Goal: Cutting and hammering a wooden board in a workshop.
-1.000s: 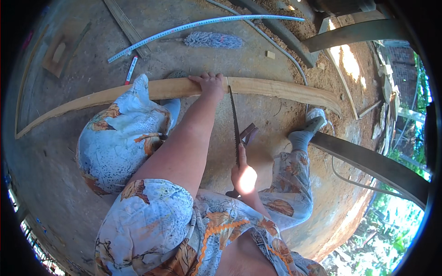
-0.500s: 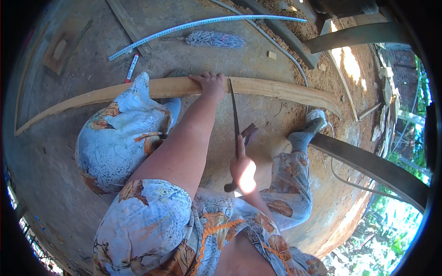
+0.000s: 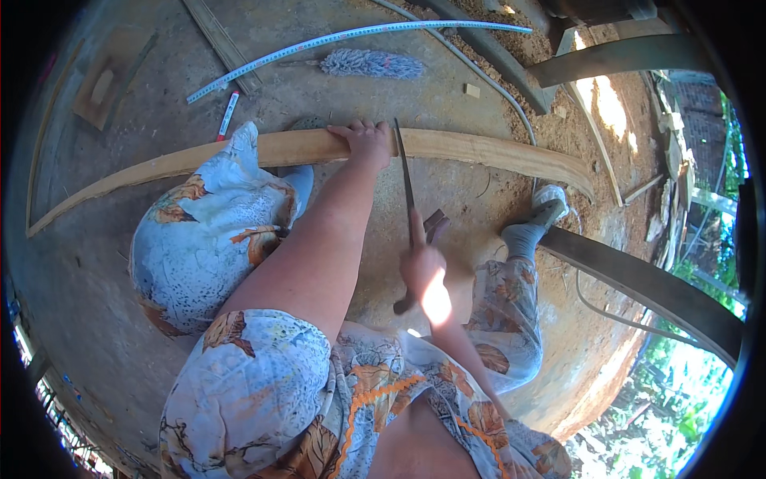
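A long, light wooden board (image 3: 487, 150) runs from left to right, bowed by the lens. My left hand (image 3: 369, 145) grips it near its middle, with fingers over the far edge. Just right of those fingers, a handsaw's narrow dark blade (image 3: 405, 168) crosses the board, its tip past the far edge. My right hand (image 3: 423, 270) is closed round the saw's brown handle, on the near side of the board. Whether the blade sits in a cut is too small to tell. My bent left leg (image 3: 215, 239) reaches the board's left part.
Beyond the board lie a white measuring tape (image 3: 335, 37), a blue-grey mop head (image 3: 371, 64), a red-and-white marker (image 3: 228, 116) and a small wood block (image 3: 472, 90). Dark beams (image 3: 646, 291) stand at the right, near my right foot (image 3: 546, 211). Sawdust covers the floor there.
My right hand has pushed the saw forward, away from me, so its tip now reaches beyond the board's far edge. The left hand and the board stay in place.
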`<control>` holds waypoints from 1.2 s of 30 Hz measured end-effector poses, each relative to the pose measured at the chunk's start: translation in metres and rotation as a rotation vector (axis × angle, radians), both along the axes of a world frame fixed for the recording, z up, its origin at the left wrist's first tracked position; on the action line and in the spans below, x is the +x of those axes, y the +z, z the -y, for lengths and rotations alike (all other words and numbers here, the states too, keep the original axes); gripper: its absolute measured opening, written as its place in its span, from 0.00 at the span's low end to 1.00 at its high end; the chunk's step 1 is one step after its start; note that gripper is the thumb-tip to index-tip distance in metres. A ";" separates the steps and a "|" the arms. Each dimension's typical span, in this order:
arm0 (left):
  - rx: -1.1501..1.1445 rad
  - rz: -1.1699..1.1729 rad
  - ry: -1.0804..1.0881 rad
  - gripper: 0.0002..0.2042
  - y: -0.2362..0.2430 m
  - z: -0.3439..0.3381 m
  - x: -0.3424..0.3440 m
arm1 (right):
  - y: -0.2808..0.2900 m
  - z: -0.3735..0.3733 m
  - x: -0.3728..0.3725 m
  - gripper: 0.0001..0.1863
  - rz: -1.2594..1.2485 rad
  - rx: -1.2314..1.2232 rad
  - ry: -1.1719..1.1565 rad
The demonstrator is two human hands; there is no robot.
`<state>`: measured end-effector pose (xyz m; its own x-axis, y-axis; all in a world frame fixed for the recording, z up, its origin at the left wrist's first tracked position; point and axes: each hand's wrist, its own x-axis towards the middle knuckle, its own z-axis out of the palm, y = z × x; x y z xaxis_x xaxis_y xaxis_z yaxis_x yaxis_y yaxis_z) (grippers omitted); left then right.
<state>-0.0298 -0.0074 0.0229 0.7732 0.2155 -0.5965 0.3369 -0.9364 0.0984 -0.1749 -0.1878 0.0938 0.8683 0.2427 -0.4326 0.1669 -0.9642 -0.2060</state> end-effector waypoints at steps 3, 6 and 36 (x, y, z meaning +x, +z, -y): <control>-0.018 0.007 -0.008 0.29 0.004 0.004 0.007 | 0.016 0.026 -0.037 0.44 0.015 0.084 -0.062; -0.001 0.007 0.001 0.29 0.001 -0.002 0.000 | 0.018 0.002 -0.008 0.43 -0.051 -0.057 -0.019; -0.020 -0.018 -0.008 0.28 0.006 0.002 0.004 | 0.008 0.030 -0.042 0.44 0.153 0.101 0.060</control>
